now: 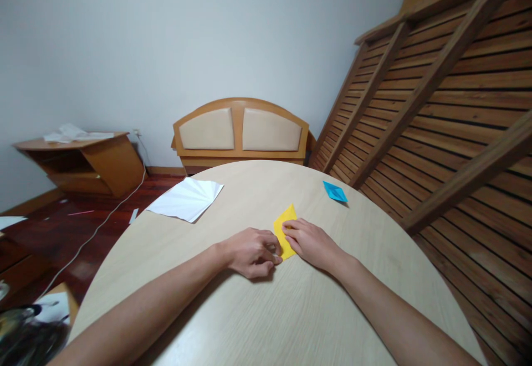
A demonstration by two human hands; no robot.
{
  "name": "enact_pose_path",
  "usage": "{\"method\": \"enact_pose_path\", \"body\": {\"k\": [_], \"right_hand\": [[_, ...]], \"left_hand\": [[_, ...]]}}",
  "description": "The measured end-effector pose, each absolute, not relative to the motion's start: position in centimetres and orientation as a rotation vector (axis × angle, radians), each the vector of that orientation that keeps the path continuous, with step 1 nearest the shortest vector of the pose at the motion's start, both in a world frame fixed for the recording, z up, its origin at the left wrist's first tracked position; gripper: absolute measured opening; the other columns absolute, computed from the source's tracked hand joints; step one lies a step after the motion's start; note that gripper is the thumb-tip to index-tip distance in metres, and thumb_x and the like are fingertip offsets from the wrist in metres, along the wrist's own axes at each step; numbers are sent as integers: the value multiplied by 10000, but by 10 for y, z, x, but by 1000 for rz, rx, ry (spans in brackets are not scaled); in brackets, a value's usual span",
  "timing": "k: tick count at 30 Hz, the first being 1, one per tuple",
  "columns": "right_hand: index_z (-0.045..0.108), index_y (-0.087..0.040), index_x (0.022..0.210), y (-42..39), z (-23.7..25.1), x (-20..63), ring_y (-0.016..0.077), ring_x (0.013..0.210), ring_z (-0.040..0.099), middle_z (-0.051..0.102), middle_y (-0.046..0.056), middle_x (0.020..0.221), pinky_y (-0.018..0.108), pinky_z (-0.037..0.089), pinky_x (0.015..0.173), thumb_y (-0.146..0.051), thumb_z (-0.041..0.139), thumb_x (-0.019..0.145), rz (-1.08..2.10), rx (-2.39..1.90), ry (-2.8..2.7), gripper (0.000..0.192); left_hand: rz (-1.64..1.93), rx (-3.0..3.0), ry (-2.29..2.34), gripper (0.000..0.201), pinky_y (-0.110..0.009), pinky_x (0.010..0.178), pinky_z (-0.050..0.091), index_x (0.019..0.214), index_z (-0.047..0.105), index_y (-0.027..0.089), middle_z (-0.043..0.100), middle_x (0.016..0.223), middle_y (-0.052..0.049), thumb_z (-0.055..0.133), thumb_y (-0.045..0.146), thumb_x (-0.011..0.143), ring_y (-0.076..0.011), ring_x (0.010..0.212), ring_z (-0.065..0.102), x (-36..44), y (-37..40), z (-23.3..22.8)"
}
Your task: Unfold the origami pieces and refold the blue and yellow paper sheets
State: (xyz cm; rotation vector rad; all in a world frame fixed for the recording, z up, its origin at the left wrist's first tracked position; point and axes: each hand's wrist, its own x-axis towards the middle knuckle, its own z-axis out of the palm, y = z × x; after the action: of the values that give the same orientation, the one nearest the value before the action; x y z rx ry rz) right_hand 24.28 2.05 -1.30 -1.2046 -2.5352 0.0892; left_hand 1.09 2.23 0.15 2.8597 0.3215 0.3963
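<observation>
A folded piece of yellow paper (279, 234) lies on the round table, its pointed end away from me. At its lower left edge is my left hand (252, 252), fingers curled and thumb and fingertips pressed together at the paper's near corner. My right hand (311, 241) rests across the paper's right side, with bent fingertips holding it down against the tabletop. Part of the yellow paper is hidden beneath both hands. Farther off to the right sits a small blue folded paper (334, 192), untouched.
The pale wooden table (324, 310) has a creased white paper sheet (187, 199) at its left far side. Beyond stand a padded headboard (241, 128) and a low cabinet (112, 164). Wooden slats (436, 128) lean along the right; a white cable (100, 225) crosses the floor.
</observation>
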Motion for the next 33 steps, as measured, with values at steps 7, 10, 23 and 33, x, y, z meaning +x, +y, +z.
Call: {"method": "enact_pose_path", "body": {"k": [7, 10, 23, 33], "right_hand": [[736, -214, 1098, 21, -9, 247, 244, 1089, 611, 698, 89, 1184, 404, 487, 956, -200, 511, 939, 141, -1133, -2524, 275], [732, -230, 1107, 22, -7, 251, 241, 1104, 604, 689, 81, 1206, 409, 475, 967, -203, 504, 945, 156, -1076, -2556, 281], [690, -242, 1203, 30, -5, 285, 254, 1196, 561, 647, 88, 1277, 428, 423, 1048, -350, 575, 925, 376, -1183, -2466, 319], [635, -210, 745, 27, 5, 295, 219, 858, 622, 665, 60, 864, 318, 473, 772, -377, 579, 900, 328, -1408, -2322, 235]], "left_hand": [[530, 2644, 342, 391, -321, 968, 489, 1137, 696, 198, 687, 1134, -86, 351, 300, 982, -201, 1043, 638, 14, 21, -2], [655, 2622, 594, 425, -332, 1027, 461, 1212, 654, 179, 653, 1232, -93, 294, 282, 1011, -197, 1140, 609, 13, 27, -6], [398, 2904, 570, 448, -434, 1119, 378, 1344, 590, 244, 533, 1419, -120, 506, 438, 948, -287, 1287, 520, 9, 29, 2], [331, 2921, 569, 510, -468, 1107, 368, 1365, 570, 241, 505, 1452, -112, 508, 507, 935, -319, 1314, 472, 12, 27, 6]]}}
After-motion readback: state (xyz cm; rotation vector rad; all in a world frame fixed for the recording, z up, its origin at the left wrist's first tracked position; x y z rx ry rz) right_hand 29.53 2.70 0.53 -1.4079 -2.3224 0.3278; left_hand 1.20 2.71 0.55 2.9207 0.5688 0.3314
